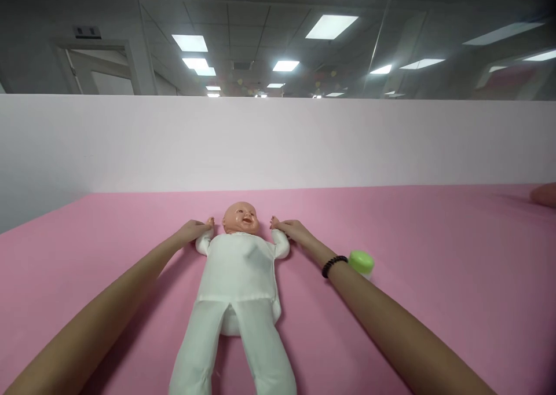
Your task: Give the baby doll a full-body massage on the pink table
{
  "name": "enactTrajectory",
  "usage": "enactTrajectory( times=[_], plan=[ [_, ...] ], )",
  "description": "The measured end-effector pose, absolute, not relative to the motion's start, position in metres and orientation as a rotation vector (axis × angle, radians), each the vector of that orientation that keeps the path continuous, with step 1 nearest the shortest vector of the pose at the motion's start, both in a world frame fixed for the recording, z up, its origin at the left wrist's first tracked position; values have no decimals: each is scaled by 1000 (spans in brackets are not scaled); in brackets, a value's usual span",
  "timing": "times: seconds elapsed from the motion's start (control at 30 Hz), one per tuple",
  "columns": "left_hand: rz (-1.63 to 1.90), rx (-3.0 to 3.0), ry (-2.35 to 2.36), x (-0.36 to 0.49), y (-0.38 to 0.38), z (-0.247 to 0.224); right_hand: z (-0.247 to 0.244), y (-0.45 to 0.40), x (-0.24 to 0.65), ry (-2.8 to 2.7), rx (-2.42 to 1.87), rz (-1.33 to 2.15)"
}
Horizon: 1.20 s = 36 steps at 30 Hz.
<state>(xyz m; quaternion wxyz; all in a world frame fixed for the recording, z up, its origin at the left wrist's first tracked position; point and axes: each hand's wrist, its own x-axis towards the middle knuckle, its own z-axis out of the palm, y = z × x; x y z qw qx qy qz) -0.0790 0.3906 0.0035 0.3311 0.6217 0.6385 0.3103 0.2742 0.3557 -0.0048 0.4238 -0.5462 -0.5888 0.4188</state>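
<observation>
A baby doll in a white top and white trousers lies on its back on the pink surface, head away from me. Both its arms are bent up beside its head. My left hand pinches the doll's hand on the left side of the picture. On the other side, my right hand has its fingers closed on the doll's other hand. A black coiled band circles my right wrist.
A container with a green lid stands just beyond my right forearm. Behind the pink surface rises a low white wall. Part of a skin-coloured object shows at the far right edge.
</observation>
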Motion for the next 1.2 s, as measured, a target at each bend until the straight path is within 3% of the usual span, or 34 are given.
enactTrajectory(
  times=[0.13, 0.23, 0.4, 0.57, 0.73, 0.9, 1.03, 1.2],
  plan=[
    [1034, 1712, 1544, -94, 364, -3, 15, 338, 290, -1502, -1139, 1126],
    [1178, 2282, 1209, -118, 338, -3, 34, 313, 306, -1758, -1023, 1112],
    [817, 3251, 384, -137, 297, 7, 41, 267, 318, -2427, -895, 928],
    [622, 3567, -38, -129, 281, 18, 27, 243, 310, -2719, -926, 621],
    [783, 3262, 342, -134, 288, 20, 34, 245, 311, -2510, -915, 734],
    [1324, 2351, 1354, -114, 318, 15, 44, 277, 294, -1741, -1200, 896],
    [1006, 1700, 1703, -92, 357, 13, 39, 313, 270, -1354, -1442, 997],
    [525, 1580, 1618, -88, 387, 17, 19, 340, 260, -1253, -1611, 1190]
  ],
)
